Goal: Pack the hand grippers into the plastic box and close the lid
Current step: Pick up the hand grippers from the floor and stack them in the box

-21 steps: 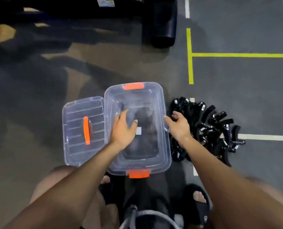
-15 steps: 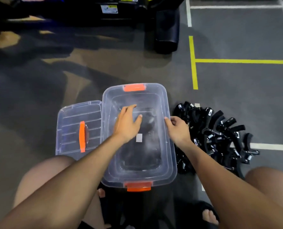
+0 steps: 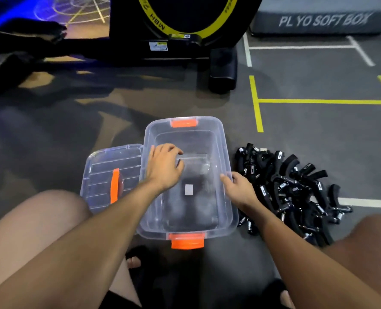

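Clear plastic box (image 3: 226, 175) on floor, empty, lid (image 3: 100, 175) off at its left. Right hand (image 3: 240, 190) grips the box's right rim; left hand (image 3: 163, 168) curled inside, grasping nothing. Hand grippers (image 3: 292, 188) piled right. Gray pad (image 3: 318, 16) reads "PLYO SOFT BOX".

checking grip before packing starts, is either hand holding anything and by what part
The right hand grips the plastic box by its right rim. The left hand reaches inside, holding nothing.
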